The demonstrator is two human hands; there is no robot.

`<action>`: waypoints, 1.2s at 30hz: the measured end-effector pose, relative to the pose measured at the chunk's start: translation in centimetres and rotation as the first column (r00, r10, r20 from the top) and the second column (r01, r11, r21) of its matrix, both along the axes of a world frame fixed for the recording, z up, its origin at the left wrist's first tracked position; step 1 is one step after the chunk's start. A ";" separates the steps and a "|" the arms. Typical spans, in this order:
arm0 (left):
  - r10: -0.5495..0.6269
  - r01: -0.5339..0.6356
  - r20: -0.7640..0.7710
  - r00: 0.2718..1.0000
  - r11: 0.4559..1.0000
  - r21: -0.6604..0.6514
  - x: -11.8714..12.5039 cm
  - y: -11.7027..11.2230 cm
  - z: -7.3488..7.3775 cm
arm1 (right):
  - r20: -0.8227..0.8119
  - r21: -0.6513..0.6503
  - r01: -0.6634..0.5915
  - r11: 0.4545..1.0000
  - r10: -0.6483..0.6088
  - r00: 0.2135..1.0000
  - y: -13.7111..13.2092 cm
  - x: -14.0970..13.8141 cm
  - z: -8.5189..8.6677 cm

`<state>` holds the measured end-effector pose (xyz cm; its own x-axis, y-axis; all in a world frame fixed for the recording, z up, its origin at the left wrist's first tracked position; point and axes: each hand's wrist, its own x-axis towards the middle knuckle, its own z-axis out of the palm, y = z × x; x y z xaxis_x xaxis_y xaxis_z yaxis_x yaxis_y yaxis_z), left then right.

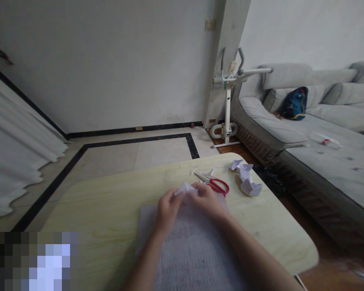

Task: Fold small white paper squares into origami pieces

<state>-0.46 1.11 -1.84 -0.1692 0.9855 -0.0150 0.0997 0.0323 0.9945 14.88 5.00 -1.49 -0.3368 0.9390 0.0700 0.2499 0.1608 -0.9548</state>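
A small folded piece of white paper (185,187) is held between my two hands, with a pointed peak rising at its top. My left hand (169,206) grips its left side, fingers closed. On the other side my right hand (206,199) pinches it, thumb toward the middle. Both hands are above a large sheet covered in writing (197,250), which lies flat under my forearms. Just beyond my right hand rest scissors with red handles (220,186), their blades pointing left. Several folded paper shapes (245,178) sit to the right of the scissors.
White paper scraps (210,171) lie by the scissor blades. The pale wooden table (109,210) has rounded corners. A grey sofa (330,153) stands at the right, with a blue bag (295,104) on it. White exercise equipment (228,101) stands near the wall. A white curtain (15,161) hangs left.
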 end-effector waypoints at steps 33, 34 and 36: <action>-0.063 0.063 0.007 0.998 0.998 0.030 -0.2 -0.2 0.2 | -0.154 -0.100 -0.129 0.987 0.113 0.982 -0.1 0.6 1.2; -0.068 0.068 0.009 0.998 0.997 0.028 -0.2 -0.2 0.2 | -0.186 -0.136 -0.170 0.976 0.143 0.972 0.0 0.8 1.3; -0.081 0.080 0.014 0.997 0.997 0.019 -0.2 -0.3 0.1 | -0.230 -0.195 -0.241 0.951 0.195 0.953 0.1 1.0 1.5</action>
<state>-0.63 0.84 -1.76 -0.0891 0.9960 0.0015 0.0865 0.0062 0.9962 15.91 5.10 0.04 -0.5350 0.8440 -0.0388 0.0270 -0.0288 -0.9992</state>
